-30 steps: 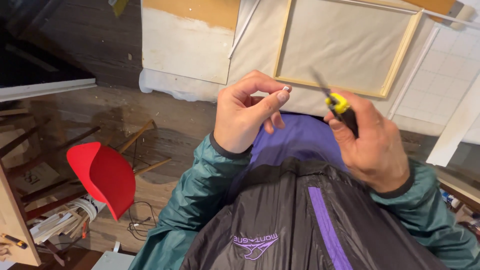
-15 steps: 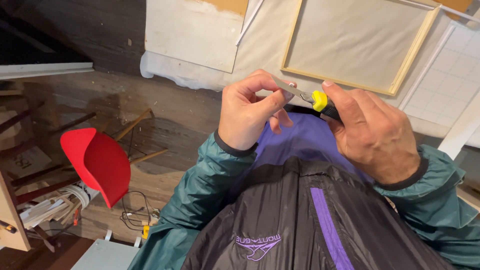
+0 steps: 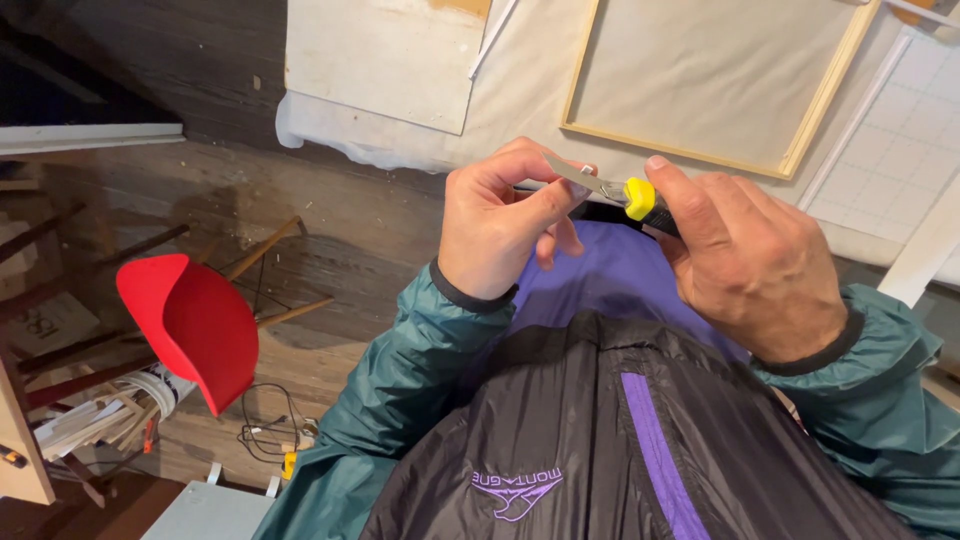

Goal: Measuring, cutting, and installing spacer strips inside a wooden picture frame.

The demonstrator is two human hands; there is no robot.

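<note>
My right hand (image 3: 750, 260) grips a utility knife (image 3: 625, 195) with a black handle and a yellow front end. Its thin metal blade sticks out to the left. My left hand (image 3: 495, 225) pinches the tip of that blade between thumb and forefinger, with something small and pale at the fingertips. Both hands are held close together in front of my chest, above my teal, black and purple jacket (image 3: 600, 430).
A red chair (image 3: 190, 325) with wooden legs stands at the left on the wooden floor. A wood-framed canvas (image 3: 720, 75) and a pale board (image 3: 385, 55) lie beyond my hands. Cables (image 3: 270, 430) and rolled papers (image 3: 100, 420) lie at the lower left.
My hands have come together: the right hand brought the knife leftward to the left hand, which now pinches the blade tip. The view has shifted slightly.
</note>
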